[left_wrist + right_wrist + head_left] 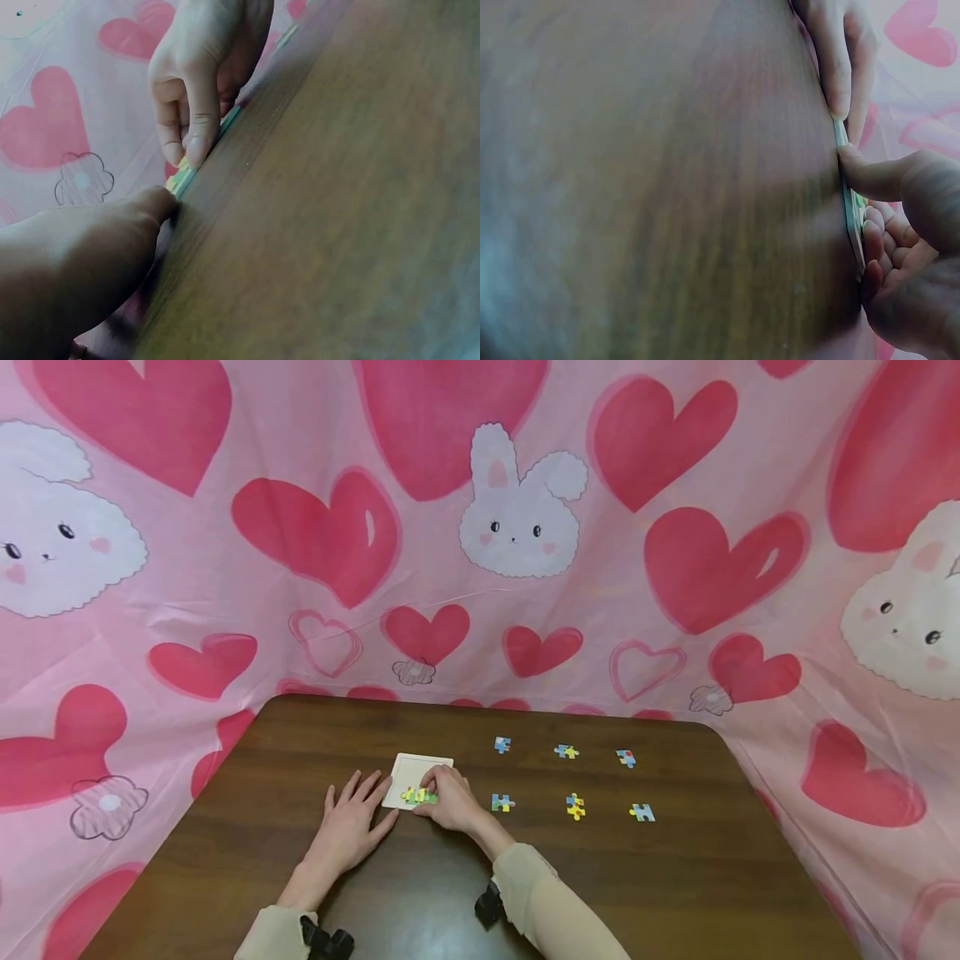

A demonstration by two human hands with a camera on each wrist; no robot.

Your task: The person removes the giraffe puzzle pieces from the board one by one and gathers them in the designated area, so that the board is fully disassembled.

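A small white puzzle tray [412, 770] lies on the table, with joined yellow-green puzzle pieces [412, 795] along its near edge. My left hand [348, 831] rests on the table at the tray's left side, fingers spread and fairly straight, its thumb by the near left corner. Over the tray's right part, my right hand [452, 802] has its fingers curled, with thumb and fingertips pinching a puzzle piece at the end of the row. Its fingers hide most of that piece. In the left wrist view, yellow [182, 162] shows right at its fingertips.
Right of the tray, several loose jigsaw pieces lie spaced in two rows, among them a blue one [502, 744] at the back and a yellow one [575, 807] in front. The brown wooden table [322, 735] ends at a pink curtain [427, 585] with hearts and rabbits.
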